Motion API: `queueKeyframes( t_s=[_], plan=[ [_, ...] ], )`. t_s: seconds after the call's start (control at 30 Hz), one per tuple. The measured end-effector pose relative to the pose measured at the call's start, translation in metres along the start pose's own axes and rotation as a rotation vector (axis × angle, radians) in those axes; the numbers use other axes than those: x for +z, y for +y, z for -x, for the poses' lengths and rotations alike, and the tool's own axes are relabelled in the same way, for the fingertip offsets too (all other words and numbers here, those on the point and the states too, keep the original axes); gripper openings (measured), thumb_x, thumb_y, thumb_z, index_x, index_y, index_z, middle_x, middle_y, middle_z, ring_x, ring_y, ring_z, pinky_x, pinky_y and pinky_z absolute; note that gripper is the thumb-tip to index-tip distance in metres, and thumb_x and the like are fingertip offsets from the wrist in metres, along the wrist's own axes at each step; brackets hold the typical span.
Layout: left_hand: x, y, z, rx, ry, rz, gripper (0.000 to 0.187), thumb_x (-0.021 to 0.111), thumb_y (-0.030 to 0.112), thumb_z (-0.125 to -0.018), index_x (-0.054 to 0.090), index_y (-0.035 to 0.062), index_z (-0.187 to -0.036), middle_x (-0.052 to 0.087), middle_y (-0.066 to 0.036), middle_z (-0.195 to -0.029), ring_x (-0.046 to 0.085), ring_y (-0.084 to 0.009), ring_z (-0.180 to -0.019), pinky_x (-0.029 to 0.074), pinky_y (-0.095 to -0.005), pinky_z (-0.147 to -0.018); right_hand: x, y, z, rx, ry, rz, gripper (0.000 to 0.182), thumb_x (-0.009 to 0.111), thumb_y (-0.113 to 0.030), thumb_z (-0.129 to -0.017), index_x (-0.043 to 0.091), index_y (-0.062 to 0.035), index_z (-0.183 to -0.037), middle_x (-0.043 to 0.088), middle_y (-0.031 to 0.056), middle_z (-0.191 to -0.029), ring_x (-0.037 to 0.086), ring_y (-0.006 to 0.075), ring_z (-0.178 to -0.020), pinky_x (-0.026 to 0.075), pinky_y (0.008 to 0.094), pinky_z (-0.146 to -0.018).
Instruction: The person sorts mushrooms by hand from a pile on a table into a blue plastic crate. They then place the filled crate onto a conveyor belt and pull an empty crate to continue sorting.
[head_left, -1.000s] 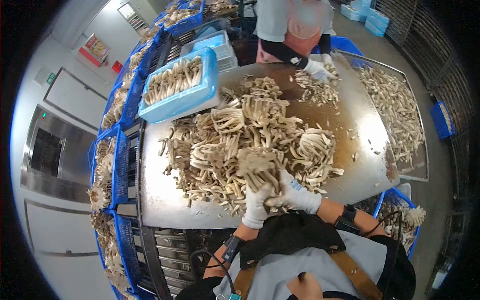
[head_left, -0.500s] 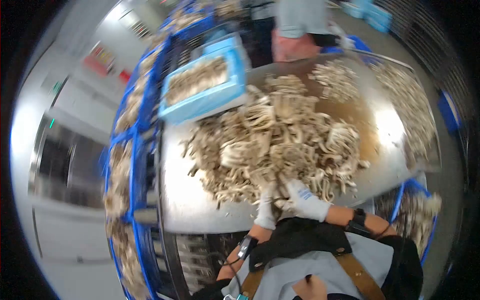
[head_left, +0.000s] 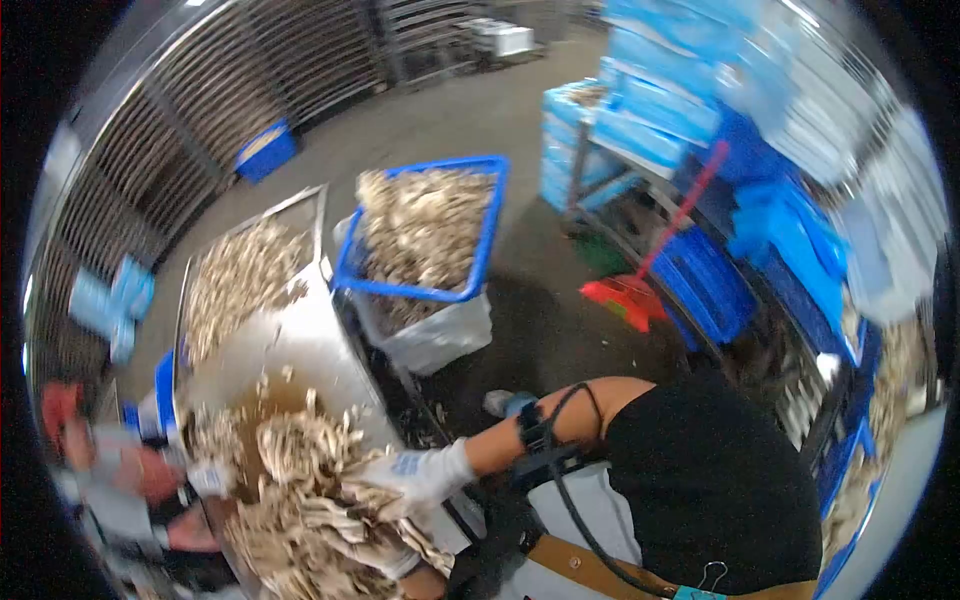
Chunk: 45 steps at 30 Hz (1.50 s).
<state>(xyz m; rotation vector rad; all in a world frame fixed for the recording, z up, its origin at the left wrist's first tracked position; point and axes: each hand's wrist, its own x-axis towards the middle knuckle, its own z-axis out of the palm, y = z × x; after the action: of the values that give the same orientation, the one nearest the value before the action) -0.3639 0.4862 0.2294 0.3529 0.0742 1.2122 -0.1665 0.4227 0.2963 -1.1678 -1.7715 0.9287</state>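
Observation:
A heap of pale brown, long-stemmed mushrooms (head_left: 290, 540) lies on the steel table (head_left: 335, 340) at the lower left. My right hand (head_left: 415, 480), in a white glove, is closed on mushrooms at the heap's near edge. Just below it, my gloved left hand (head_left: 385, 555) holds part of the same clump, its fingertips partly covered by stems. A loose cluster of mushrooms (head_left: 305, 445) sits beyond my right hand. Smaller mushroom pieces (head_left: 245, 275) are spread over the table's far end.
A blue basket (head_left: 485, 230) full of mushrooms stands on a white bin (head_left: 440, 335) beside the table. A co-worker's gloved hand (head_left: 210, 480) is across the heap. Blue boxes (head_left: 650, 110), a red broom (head_left: 630, 295) and blue crates (head_left: 705, 280) stand to the right.
The view has swung right, bringing the mushroom basket, broom and stacked boxes into sight. Both hands remain at the heap's near edge; the table now appears at the lower left.

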Motion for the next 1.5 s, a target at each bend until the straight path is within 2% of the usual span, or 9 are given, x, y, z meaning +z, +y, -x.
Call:
queueKeyframes(
  t_s=[0.13, 0.2, 0.33, 0.57, 0.67, 0.77, 0.83, 0.9, 1.5],
  plan=[
    [0.031, -0.051, -0.023, -0.256, -0.08, 0.007, 0.047, 0.047, 0.034, -0.102, 0.043, 0.0125, -0.144, 0.046, 0.002, -0.147, 0.04, -0.0167, -0.135, 0.026, -0.035, -0.118, -0.15, 0.045, 0.155, 0.073, 0.236, 0.82, 0.045, 0.071, -0.019, -0.073, 0.061, -0.003, -0.114, 0.064, 0.0211, -0.113, 0.059, 0.0358, -0.111, 0.047, 0.0434, -0.1],
    [0.03, -0.079, -0.019, -0.371, -0.199, -0.228, 0.043, 0.049, 0.033, -0.102, 0.05, 0.0109, -0.139, 0.052, 0.0, -0.14, 0.055, -0.0148, -0.118, 0.042, -0.0314, -0.105, -0.208, 0.059, 0.254, 0.669, 0.197, 0.83, 0.022, 0.057, -0.013, -0.079, 0.065, -0.0077, -0.099, 0.069, 0.0155, -0.086, 0.067, 0.0339, -0.089, 0.05, 0.0429, -0.084],
    [0.085, -0.195, -0.017, -0.327, 0.224, -0.292, 0.04, 0.053, 0.035, -0.099, 0.054, 0.0081, -0.129, 0.059, -0.004, -0.125, 0.06, -0.0153, -0.101, 0.048, -0.0288, -0.091, -0.359, -0.003, 0.388, 0.994, 0.471, 1.239, 0.037, 0.057, -0.029, -0.085, 0.064, -0.008, -0.115, 0.065, 0.0183, -0.109, 0.06, 0.0341, -0.105, 0.038, 0.047, -0.1],
    [0.169, -0.326, -0.014, -0.472, 0.242, -0.165, 0.033, 0.059, 0.032, -0.095, 0.06, 0.005, -0.114, 0.064, -0.008, -0.102, 0.06, -0.0161, -0.083, 0.05, -0.031, -0.079, -0.737, -0.231, 0.448, 0.123, 1.344, 2.33, 0.058, 0.057, -0.042, -0.092, 0.048, -0.0089, -0.138, 0.048, 0.0183, -0.142, 0.051, 0.0355, -0.124, 0.039, 0.0469, -0.105],
    [0.183, -0.346, -0.008, -0.511, 0.141, 0.026, 0.03, 0.062, 0.03, -0.094, 0.062, 0.0036, -0.108, 0.066, -0.011, -0.092, 0.06, -0.0164, -0.076, 0.051, -0.032, -0.074, -0.857, -0.316, 0.446, 0.155, 1.487, 1.991, 0.06, 0.062, -0.045, -0.089, 0.052, -0.0058, -0.133, 0.051, 0.0218, -0.137, 0.048, 0.0394, -0.125, 0.037, 0.0478, -0.106],
    [0.233, -0.378, 0.011, -0.406, 0.626, -0.233, 0.028, 0.056, 0.028, -0.098, 0.062, 0.0066, -0.115, 0.065, -0.002, -0.09, 0.062, -0.0138, -0.078, 0.052, -0.0272, -0.068, -0.913, -0.289, 0.475, 0.654, 1.342, 1.688, 0.059, 0.065, -0.042, -0.087, 0.053, -0.0049, -0.13, 0.052, 0.0214, -0.133, 0.049, 0.0389, -0.122, 0.038, 0.0475, -0.104],
    [0.155, -0.373, 0.013, -0.426, 0.155, -0.127, 0.036, 0.055, 0.039, -0.097, 0.058, 0.0122, -0.121, 0.065, -0.004, -0.111, 0.061, -0.014, -0.097, 0.05, -0.0281, -0.084, -0.911, -0.233, 0.496, 0.774, 1.173, 1.583, 0.058, 0.067, -0.041, -0.085, 0.053, -0.0043, -0.128, 0.052, 0.0211, -0.131, 0.049, 0.0386, -0.12, 0.039, 0.0472, -0.103],
    [0.188, -0.379, 0.029, -0.228, 0.566, -0.332, 0.032, 0.059, 0.036, -0.095, 0.059, 0.0133, -0.118, 0.065, -0.002, -0.103, 0.063, -0.0149, -0.089, 0.051, -0.0304, -0.076, -0.898, -0.193, 0.501, 0.824, 1.015, 1.593, 0.057, 0.069, -0.039, -0.084, 0.054, -0.0036, -0.126, 0.053, 0.0209, -0.128, 0.05, 0.0383, -0.118, 0.039, 0.047, -0.102],
    [0.095, -0.079, 0.324, 0.753, 0.695, -0.032, 0.036, 0.064, 0.013, -0.09, 0.053, 0.0117, -0.125, 0.062, -0.009, -0.117, 0.063, -0.022, -0.103, 0.054, -0.0376, -0.089, -0.405, -0.281, 0.13, -0.412, 0.331, 1.521, 0.052, 0.086, -0.024, -0.07, 0.061, 0.002, -0.108, 0.059, 0.0184, -0.106, 0.054, 0.0354, -0.1, 0.045, 0.045, -0.091]
  ],
)
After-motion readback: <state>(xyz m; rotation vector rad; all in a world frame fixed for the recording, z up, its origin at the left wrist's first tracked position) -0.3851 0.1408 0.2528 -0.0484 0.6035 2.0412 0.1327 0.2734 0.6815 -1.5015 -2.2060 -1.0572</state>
